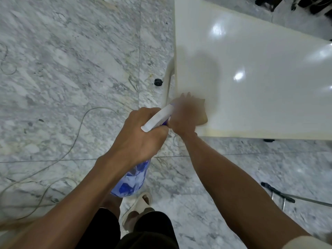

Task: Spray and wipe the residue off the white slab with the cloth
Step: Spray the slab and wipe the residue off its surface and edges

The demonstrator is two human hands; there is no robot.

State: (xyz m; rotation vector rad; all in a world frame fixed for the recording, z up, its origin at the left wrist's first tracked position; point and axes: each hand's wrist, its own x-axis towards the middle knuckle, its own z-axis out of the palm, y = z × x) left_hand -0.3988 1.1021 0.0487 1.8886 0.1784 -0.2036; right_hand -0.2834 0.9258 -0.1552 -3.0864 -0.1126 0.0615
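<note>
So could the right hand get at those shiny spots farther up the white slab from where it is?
Probably yes: the right hand already rests on the white slab's near corner, and nothing stands between it and the shiny spots.

There is just one camera, worn on the person's head. It looks almost straight down, close over both arms. The floor (62, 69) fills the left side and the bench (260, 78) the upper right — only its near corner shows.
</note>
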